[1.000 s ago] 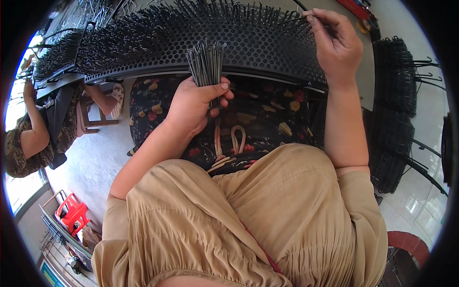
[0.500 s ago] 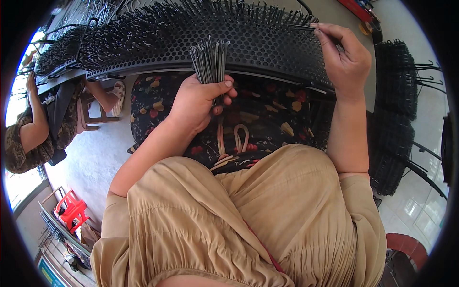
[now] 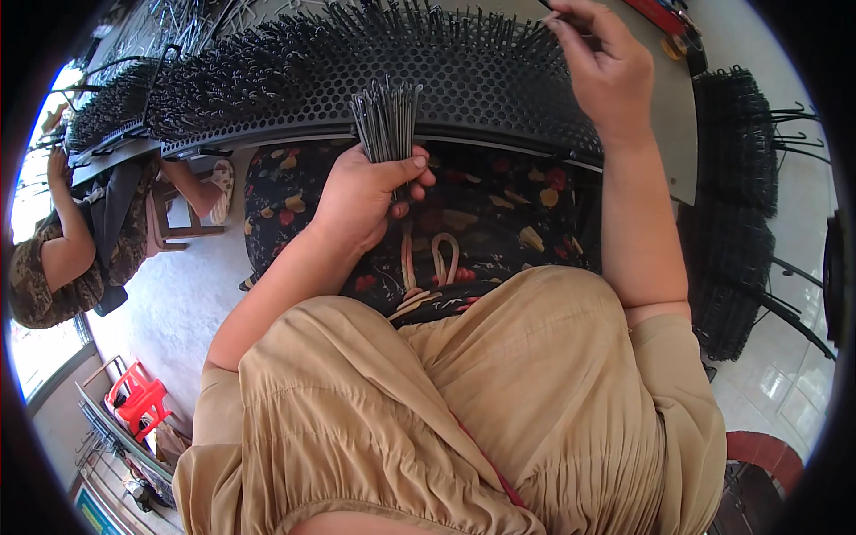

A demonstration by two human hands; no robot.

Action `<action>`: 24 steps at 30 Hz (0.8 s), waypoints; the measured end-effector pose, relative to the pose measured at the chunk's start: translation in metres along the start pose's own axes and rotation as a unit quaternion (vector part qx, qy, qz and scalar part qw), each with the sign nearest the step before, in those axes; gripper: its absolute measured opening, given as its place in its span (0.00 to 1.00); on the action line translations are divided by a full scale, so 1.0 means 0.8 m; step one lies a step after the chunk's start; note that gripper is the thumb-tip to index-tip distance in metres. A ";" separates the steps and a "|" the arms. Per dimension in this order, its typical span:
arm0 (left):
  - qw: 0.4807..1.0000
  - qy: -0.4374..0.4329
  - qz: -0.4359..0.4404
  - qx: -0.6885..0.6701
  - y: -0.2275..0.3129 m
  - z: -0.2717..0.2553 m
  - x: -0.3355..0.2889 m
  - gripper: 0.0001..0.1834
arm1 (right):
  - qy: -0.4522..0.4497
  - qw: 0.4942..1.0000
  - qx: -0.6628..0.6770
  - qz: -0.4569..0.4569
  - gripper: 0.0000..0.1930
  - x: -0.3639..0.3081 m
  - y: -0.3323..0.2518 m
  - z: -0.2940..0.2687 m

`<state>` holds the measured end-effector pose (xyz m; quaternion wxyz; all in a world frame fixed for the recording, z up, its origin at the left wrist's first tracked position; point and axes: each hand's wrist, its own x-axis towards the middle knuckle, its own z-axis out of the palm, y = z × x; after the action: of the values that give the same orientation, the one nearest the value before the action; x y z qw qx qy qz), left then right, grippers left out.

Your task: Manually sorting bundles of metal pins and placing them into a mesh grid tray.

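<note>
Plainly, a long black panel, punched with round holes in a honeycomb pattern and edged by a smooth rim, stretches across the upper view. At the panel's near edge, the left hand is closed firmly around an upright bundle of thin rods, dark with a metallic sheen; their tips, many bent into small hooks or loops, fan out above the fist. Over the panel's right end, the right hand has thumb and forefinger pinched together on a slim dark rod, of which only a sliver shows.

Along the panel's far side and left part, bristly black rods stand densely packed. Beyond its left part lie loose, shiny wires in a tangle. On the panel's near side spreads a black floral cloth, with a soft looped cord, then gathered tan fabric. To the panel's right hang or rest, I cannot tell which, dense black bristly stacks.
</note>
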<state>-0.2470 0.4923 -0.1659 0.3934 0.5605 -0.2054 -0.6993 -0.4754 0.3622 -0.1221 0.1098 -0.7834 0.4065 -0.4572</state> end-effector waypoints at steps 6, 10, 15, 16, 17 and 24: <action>1.000 0.006 0.000 0.007 -0.001 0.002 0.000 0.06 | 0.093 0.995 -0.016 -0.040 0.12 -0.005 0.016 0.022; 1.000 0.002 -0.001 0.005 0.000 0.004 0.000 0.06 | 0.112 0.994 0.010 -0.005 0.13 -0.005 0.015 0.021; 1.000 0.005 -0.005 0.005 0.001 0.003 -0.001 0.06 | 0.090 0.995 -0.032 -0.011 0.14 -0.003 0.000 0.016; 1.000 0.004 -0.005 0.005 0.001 0.002 -0.001 0.06 | 0.092 0.995 -0.039 -0.026 0.14 -0.002 -0.001 0.015; 1.000 -0.001 -0.007 0.006 0.000 0.001 -0.001 0.07 | 0.092 0.995 -0.040 -0.026 0.14 -0.002 0.001 0.015; 1.000 0.000 -0.006 0.011 0.002 -0.001 -0.001 0.08 | 0.089 0.996 -0.016 -0.029 0.11 -0.001 0.000 0.017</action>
<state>-0.2459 0.4922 -0.1644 0.3834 0.5660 -0.2093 -0.6992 -0.4648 0.3604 -0.1302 0.0476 -0.7526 0.3993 -0.5214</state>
